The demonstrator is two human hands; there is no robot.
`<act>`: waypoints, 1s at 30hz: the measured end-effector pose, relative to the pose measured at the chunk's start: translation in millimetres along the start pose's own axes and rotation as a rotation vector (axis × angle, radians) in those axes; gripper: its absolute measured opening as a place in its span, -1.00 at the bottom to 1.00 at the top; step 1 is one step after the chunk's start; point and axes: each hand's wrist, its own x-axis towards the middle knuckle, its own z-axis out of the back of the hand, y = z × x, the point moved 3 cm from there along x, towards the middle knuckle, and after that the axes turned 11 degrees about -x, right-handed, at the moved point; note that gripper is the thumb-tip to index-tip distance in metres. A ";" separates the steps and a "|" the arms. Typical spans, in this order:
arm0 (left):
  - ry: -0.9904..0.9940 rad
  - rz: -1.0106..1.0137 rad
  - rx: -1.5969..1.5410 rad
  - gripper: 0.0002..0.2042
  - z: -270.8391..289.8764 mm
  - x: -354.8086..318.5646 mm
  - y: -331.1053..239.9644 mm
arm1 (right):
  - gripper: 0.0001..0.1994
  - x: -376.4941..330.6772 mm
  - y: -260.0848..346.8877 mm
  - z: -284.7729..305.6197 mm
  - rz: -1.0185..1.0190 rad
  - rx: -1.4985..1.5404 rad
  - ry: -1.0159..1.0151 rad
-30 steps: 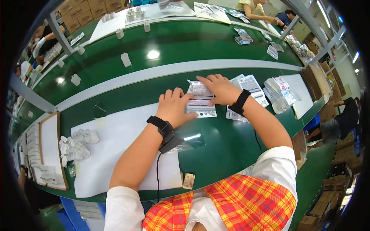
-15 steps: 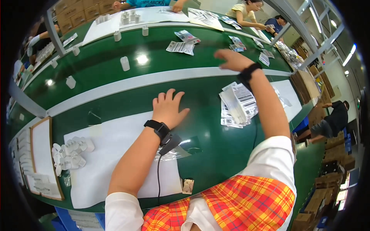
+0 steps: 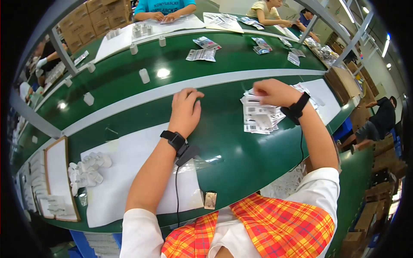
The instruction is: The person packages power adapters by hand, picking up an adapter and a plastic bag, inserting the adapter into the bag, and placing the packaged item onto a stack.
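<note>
On the right of the green bench lies a pile of flat white printed packets [image 3: 257, 122]. Over its far edge my right hand [image 3: 277, 92] is closed, thumb and fingers pinched at a packet [image 3: 260, 110] on top; the fingertips are partly hidden. My left hand [image 3: 186, 109] hovers above the bare green surface near the pale rail, fingers loosely bent and apart, holding nothing. A white sheet [image 3: 129, 176] lies under my left forearm. At its left edge sits a cluster of small white plastic pieces [image 3: 88, 170].
A pale rail [image 3: 206, 79] separates my bench from a green belt [image 3: 116, 77]. On the belt are a white block [image 3: 144, 76] and silvery packets [image 3: 201, 55]. A framed white tray [image 3: 60, 176] stands at left. Co-workers sit across the belt. A black cable [image 3: 177, 193] hangs from my left wrist.
My right hand has come back from over the belt down to the packet pile and closed. My left hand has moved slightly away from me. White blocks on the belt have shifted right.
</note>
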 end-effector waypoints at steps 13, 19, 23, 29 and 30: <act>0.484 0.171 -0.204 -0.61 -12.9 -7.4 25.0 | -0.80 89.2 99.2 -104.0 0.322 0.272 0.220; 0.535 -0.023 0.033 -0.48 -17.5 -19.1 20.8 | -0.61 27.7 85.1 -116.9 0.512 0.225 0.098; 0.523 0.010 0.032 -0.46 -15.9 -19.3 9.6 | -0.49 -27.2 95.2 -105.1 0.627 0.061 0.047; 0.451 0.067 0.147 -0.50 -33.2 -14.2 6.0 | -0.56 64.0 89.3 -44.6 0.358 0.328 0.414; 0.438 0.051 0.205 -0.54 -35.9 -13.1 4.4 | -0.59 95.1 91.7 -33.3 0.364 0.399 0.213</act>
